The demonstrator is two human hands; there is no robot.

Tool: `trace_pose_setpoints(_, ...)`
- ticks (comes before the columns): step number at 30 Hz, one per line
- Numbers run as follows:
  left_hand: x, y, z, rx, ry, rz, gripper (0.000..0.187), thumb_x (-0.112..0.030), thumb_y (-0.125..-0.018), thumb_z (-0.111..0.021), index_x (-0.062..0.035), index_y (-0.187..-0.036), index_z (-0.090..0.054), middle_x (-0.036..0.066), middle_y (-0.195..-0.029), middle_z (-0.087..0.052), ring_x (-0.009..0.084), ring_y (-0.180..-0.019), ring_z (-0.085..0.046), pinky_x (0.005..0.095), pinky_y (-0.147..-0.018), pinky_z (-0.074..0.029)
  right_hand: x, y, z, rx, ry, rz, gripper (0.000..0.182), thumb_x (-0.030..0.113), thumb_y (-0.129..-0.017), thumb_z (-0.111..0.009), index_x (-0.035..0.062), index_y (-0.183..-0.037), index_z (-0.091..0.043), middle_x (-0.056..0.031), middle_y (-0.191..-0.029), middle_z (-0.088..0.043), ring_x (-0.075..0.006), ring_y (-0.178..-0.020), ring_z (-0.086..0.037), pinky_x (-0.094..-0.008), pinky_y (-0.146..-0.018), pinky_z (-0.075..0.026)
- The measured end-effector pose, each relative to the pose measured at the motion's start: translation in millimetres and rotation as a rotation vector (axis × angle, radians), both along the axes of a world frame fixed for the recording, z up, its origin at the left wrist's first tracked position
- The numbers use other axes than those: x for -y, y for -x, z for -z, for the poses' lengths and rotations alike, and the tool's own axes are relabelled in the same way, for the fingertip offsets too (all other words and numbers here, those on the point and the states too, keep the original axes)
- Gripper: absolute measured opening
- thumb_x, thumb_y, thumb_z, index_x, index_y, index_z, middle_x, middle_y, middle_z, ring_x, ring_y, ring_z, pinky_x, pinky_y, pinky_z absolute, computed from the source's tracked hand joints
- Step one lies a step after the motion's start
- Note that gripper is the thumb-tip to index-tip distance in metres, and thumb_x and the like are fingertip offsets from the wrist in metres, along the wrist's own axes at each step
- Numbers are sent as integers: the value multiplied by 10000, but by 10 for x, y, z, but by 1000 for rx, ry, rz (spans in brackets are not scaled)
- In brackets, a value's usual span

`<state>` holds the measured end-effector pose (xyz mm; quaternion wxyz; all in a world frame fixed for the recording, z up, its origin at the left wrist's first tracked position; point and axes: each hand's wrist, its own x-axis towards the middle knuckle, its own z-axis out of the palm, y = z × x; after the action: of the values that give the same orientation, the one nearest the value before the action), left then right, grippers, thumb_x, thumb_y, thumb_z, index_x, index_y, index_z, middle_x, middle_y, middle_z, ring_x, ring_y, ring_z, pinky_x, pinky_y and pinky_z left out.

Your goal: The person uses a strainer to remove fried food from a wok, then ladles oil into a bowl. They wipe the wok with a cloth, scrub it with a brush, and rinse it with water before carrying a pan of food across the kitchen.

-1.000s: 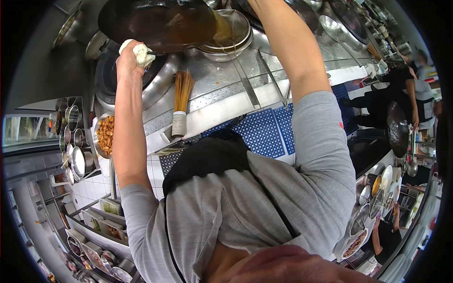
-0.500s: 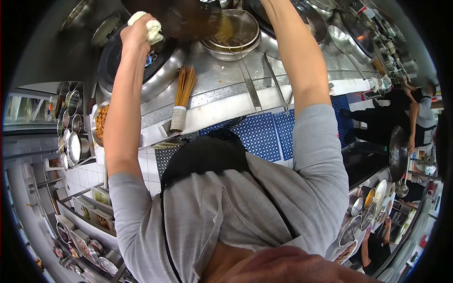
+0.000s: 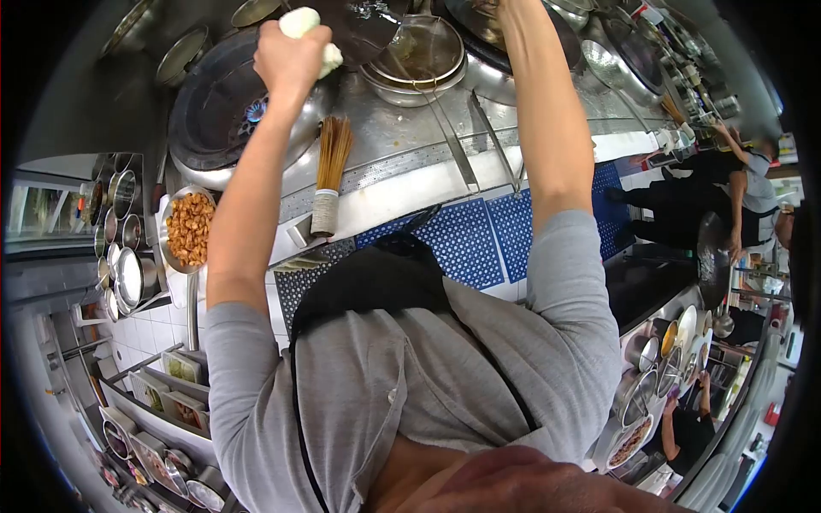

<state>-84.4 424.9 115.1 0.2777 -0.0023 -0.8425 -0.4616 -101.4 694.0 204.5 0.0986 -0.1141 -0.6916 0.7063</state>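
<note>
Fairly bright and evenly lit mid-frame; glints off steel counter [image 3: 385,124] and wok [image 3: 357,32]; pales at window [image 3: 38,224]; glows blue at burner [image 3: 255,112]; dims along upper-left wall [image 3: 64,98]; bends heavily fisheye toward edges, falls to black at corners; reads sharp on brush [image 3: 332,158], soft on distant people [image 3: 756,193] at right

In our left hand [image 3: 293,61] we clutch a crumpled white cloth [image 3: 301,22] beside a dark, glossy metal wok [image 3: 363,34], partly out of view; near its rim, a round, long-handled metal strainer [image 3: 425,53] sits over a silvery metal bowl [image 3: 417,98].
</note>
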Motion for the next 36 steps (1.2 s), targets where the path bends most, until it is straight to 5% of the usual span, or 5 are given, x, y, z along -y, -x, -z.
trace_pose_setpoints(9, 572, -264, 877, -156, -188, 101, 505, -196, -636, -748, -9, -1057, -541, 176, -884, -675, 348, -834, -667, 427, -807, -506, 1064, -790, -295, -154, -220, 81, 78, -29, -776, -543, -14, -734, -607, -108, -557, -564, -189, -408, -529, -337, -369, -419)
trace_pose_setpoints(18, 2042, -364, 913, 268, -1286, 168, 155, 34, -730, -622, 15, -884, -613, 91, -778, -628, 216, -643, -642, 342, -559, -546, 1444, -287, 634, -116, -340, -71, 214, 25, -845, -577, -8, -1053, -538, -34, -615, -534, -128, -452, -529, -296, -375, -431)
trace_pose_setpoints(24, 2459, -437, 1375, 375, -1461, 176, 61, -107, -829, -551, -74, -778, -548, 70, -706, -605, 224, -589, -622, 351, -469, -510, 994, 931, 1438, 82, -525, 5, 65, 13, -837, -560, -29, -791, -579, -84, -589, -556, -181, -434, -541, -323, -370, -435)
trace_pose_setpoints(29, 2423, -361, 1428, 460, -1420, 88, 92, -176, -812, -570, -157, -726, -541, 27, -670, -609, 210, -533, -597, 333, -408, -452, 1006, 1390, 1466, 213, -159, 9, 181, 3, -851, -554, -6, -670, -545, -114, -534, -539, -192, -439, -540, -336, -379, -447)
trace_pose_setpoints(36, 2456, 28, 1839, 363, -1558, 220, 42, -125, -841, -554, -101, -807, -559, 70, -698, -607, 238, -604, -628, 399, -503, -539, 803, 1794, 1509, -16, 1414, -193, 86, -74, -631, -548, -17, -608, -488, -121, -574, -490, -223, -517, -499, -273, -481, -483)
